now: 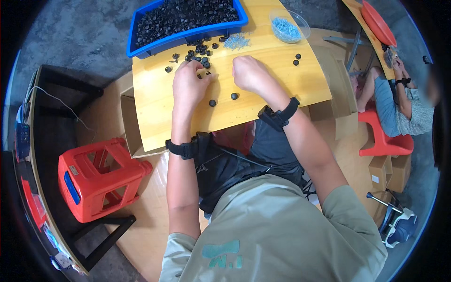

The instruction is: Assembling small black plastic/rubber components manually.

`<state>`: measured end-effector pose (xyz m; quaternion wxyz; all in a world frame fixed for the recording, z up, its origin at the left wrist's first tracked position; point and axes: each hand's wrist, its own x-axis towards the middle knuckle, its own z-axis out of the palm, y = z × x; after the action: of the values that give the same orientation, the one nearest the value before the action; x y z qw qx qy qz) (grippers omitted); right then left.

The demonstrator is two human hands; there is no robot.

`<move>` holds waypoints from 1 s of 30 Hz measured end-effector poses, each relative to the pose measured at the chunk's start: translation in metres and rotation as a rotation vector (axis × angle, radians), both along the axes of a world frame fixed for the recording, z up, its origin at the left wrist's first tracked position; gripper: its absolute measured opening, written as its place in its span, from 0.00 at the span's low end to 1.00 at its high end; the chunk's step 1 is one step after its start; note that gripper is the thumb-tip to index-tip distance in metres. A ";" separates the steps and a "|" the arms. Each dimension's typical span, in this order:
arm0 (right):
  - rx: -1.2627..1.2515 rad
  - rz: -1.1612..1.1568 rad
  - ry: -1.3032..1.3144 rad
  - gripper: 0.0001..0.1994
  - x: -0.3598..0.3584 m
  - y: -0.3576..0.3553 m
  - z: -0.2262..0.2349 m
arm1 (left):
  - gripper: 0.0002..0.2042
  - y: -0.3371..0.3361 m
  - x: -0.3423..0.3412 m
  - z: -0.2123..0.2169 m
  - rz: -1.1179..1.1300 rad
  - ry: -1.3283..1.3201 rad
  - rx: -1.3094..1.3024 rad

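My left hand [189,84] is over the yellow wooden table [282,84], its fingers curled round a small black round cap [208,74] near the thumb. Just beyond its fingertips lies a loose cluster of similar black caps [205,60]. To its right my right hand [250,74] is closed in a fist, knuckles up; whatever is in it is hidden. A small heap of thin pale-blue pins [237,41] lies beyond that hand. Nearer to me, two black caps rest apart, one cap [212,103] left of the other cap [234,96].
At the far left a blue tray [188,36] is heaped with black caps. A clear round tub [305,34] of blue pins stands far right, two caps [296,62] below it. A red stool [101,178] is left; a person [404,101] sits at another table on the right.
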<state>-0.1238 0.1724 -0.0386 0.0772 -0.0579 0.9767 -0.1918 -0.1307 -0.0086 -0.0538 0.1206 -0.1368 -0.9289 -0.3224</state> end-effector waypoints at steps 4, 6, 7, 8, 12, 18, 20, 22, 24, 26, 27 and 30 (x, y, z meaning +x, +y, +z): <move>-0.009 0.034 0.019 0.08 0.003 0.002 -0.005 | 0.13 0.003 -0.010 -0.005 -0.052 -0.164 -0.031; -0.087 -0.001 0.039 0.08 0.005 0.004 -0.004 | 0.10 0.003 -0.006 -0.006 -0.035 -0.154 -0.029; -0.088 -0.002 0.037 0.08 0.006 0.006 -0.002 | 0.10 0.002 -0.004 -0.005 -0.036 -0.156 -0.029; -0.178 -0.007 0.027 0.06 0.006 0.009 0.001 | 0.10 -0.001 -0.002 -0.005 -0.066 -0.086 0.019; -0.206 -0.010 0.180 0.05 0.005 0.021 -0.013 | 0.09 -0.009 0.021 0.018 -0.096 -0.010 0.191; -0.326 0.029 0.098 0.06 0.010 0.023 0.001 | 0.08 -0.035 0.057 0.000 0.096 -0.308 0.361; -0.342 0.057 0.063 0.05 0.012 0.012 0.007 | 0.07 -0.044 0.059 -0.018 0.111 -0.332 0.436; -0.353 0.076 0.032 0.05 0.012 0.007 0.011 | 0.06 -0.049 0.060 -0.019 0.082 -0.402 0.560; -0.306 0.156 0.015 0.07 0.013 0.004 0.013 | 0.06 -0.051 0.061 -0.017 0.054 -0.472 0.683; -0.301 0.145 0.019 0.07 0.015 0.003 0.014 | 0.05 -0.052 0.062 -0.011 0.054 -0.568 0.945; -0.295 0.134 0.022 0.08 0.016 0.003 0.014 | 0.05 -0.054 0.062 -0.012 0.056 -0.566 0.946; -0.335 0.209 0.120 0.08 0.011 -0.003 0.011 | 0.06 -0.056 0.063 -0.016 0.120 -0.540 1.032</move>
<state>-0.1125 0.1691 -0.0279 0.0279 -0.1823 0.9227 -0.3386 -0.0673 -0.0650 -0.0702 -0.0515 0.0793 -0.6557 -0.7490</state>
